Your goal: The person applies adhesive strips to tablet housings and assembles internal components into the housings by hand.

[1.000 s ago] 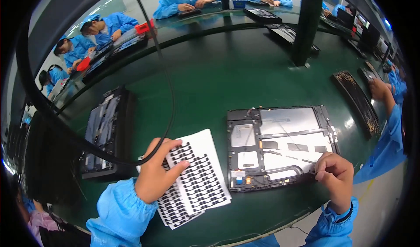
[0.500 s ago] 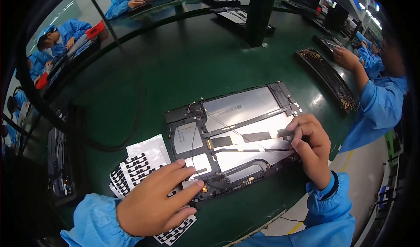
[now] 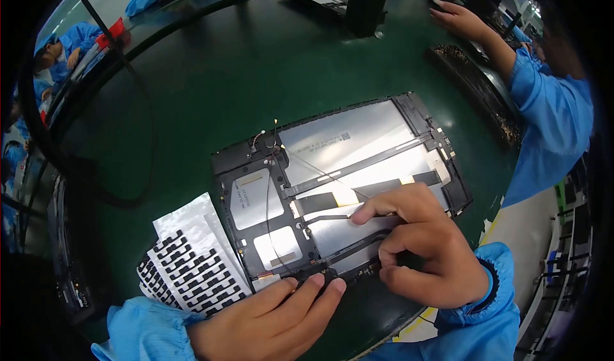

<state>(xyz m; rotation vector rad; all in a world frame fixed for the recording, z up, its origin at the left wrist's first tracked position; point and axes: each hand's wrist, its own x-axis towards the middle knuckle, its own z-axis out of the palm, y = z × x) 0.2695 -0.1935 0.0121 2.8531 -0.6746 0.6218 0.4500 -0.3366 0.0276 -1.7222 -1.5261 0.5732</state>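
An opened tablet (image 3: 252,198) lies on the bench, its silver battery packs (image 3: 348,130) and black inner frame exposed. My left hand (image 3: 281,316) rests at its lower edge, fingers stretched side by side and the tips on the black frame. The index fingertip of my right hand (image 3: 428,252) presses on a narrow black ribbon cable (image 3: 331,217) across the lower battery. The other fingers of that hand curl under, apart from the index, and nothing shows in them. A wider dark strip (image 3: 377,188) lies above it. Thin black wires (image 3: 268,217) cross the frame.
Sheets of black adhesive tabs (image 3: 198,271) lie left of the tablet. A long black tray of small parts (image 3: 476,95) stands at the right, near a co-worker's outstretched hand (image 3: 464,22). A dark post (image 3: 368,9) rises at the back. A black tray (image 3: 73,258) is far left.
My right hand has moved left from the battery's right side and let go of the dark strip, now lying flat. My left hand has shifted right along the frame. The co-worker's hand has reached outward.
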